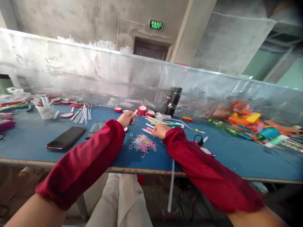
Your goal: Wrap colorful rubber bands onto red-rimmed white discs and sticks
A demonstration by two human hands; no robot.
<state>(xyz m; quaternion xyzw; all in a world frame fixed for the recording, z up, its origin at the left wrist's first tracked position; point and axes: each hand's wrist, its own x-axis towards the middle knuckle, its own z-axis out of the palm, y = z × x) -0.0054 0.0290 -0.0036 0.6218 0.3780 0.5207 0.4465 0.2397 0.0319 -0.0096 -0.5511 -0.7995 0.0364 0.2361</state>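
My left hand (127,119) is closed, pinching a short pale flat stick (135,112) that looks like a craft stick; its tip points up past my thumb. To the right, my right hand (160,130) has its fingers pressed together at the ends of some pink sticks (147,130) lying near the table's middle. It appears to pinch one, though the fingertips partly hide the contact. Just in front of both hands is a heap of small colourful rubber bands (144,143), with a few loose ones around it. Red rolls of tape (142,110) stand behind.
A smartphone (65,138) lies left on the blue table (28,143). Farther left stands a white cup of markers (44,111). A black bottle (173,102) stands by the perforated metal screen (94,69). Orange toys (246,118) and a green bottle (222,127) lie right.
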